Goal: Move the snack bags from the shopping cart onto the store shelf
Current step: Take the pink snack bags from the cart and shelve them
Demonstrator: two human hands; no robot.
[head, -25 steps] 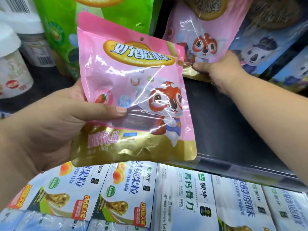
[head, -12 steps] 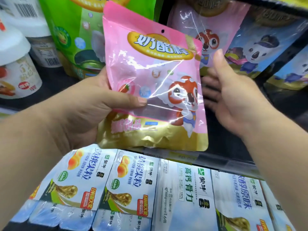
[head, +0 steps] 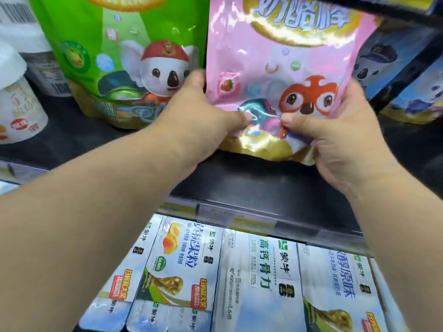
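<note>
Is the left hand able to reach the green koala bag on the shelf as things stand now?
Probably yes: the green bag stands right beside the left hand with nothing between, though that hand must first release the pink bag.

The right hand [head: 340, 140] has joined the left hand [head: 201, 116] on the pink bag [head: 275, 68] — now upright on the shelf [head: 239, 183].

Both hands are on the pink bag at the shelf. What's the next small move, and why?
Probably lower the pink bag until its gold base sits on the black shelf, then let go. The left hand and right hand pinch its lower part, it stands upright between the green bag and blue bag, and I cannot tell whether its base rests yet.
</note>
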